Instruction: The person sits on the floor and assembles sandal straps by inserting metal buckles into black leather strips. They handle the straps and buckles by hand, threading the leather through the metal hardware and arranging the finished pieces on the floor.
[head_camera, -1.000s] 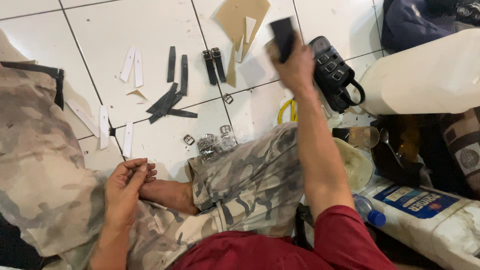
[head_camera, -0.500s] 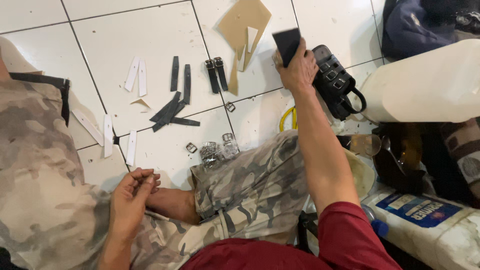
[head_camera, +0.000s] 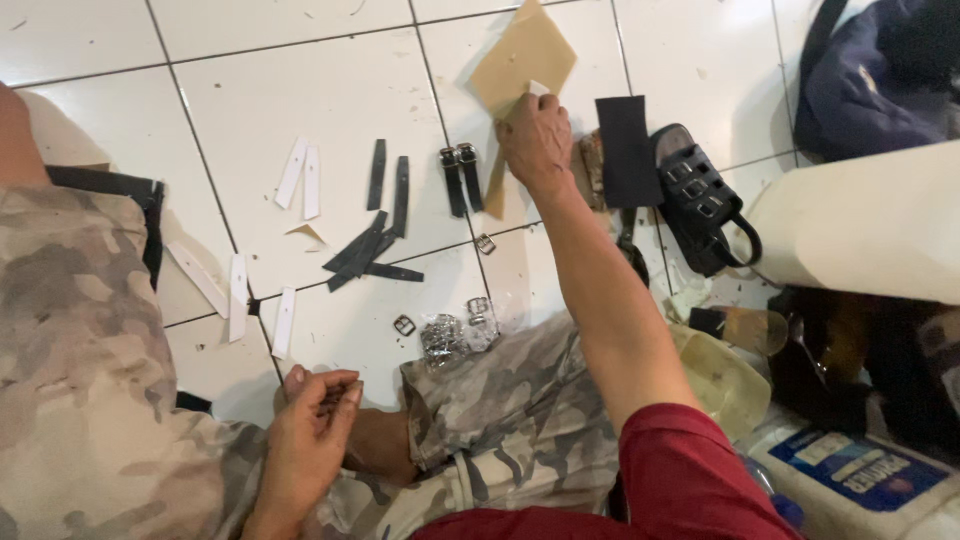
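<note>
Fingers (head_camera: 528, 112) of the right hand (head_camera: 537, 142) are curled down onto a tan cardboard sheet (head_camera: 522, 58) on the white tiled floor (head_camera: 300, 90), its near edge being touched; whether it is gripped cannot be told. That sheet lies as a diamond, one corner pointing away from the person. Just right of the hand, a black rectangular piece (head_camera: 627, 150) lies with its long axis running away. Small dark bits are pinched in the loosely closed left hand (head_camera: 305, 440) over camouflage trousers (head_camera: 500, 410). Black straps (head_camera: 375, 235) and white strips (head_camera: 300, 178) lie scattered between.
</note>
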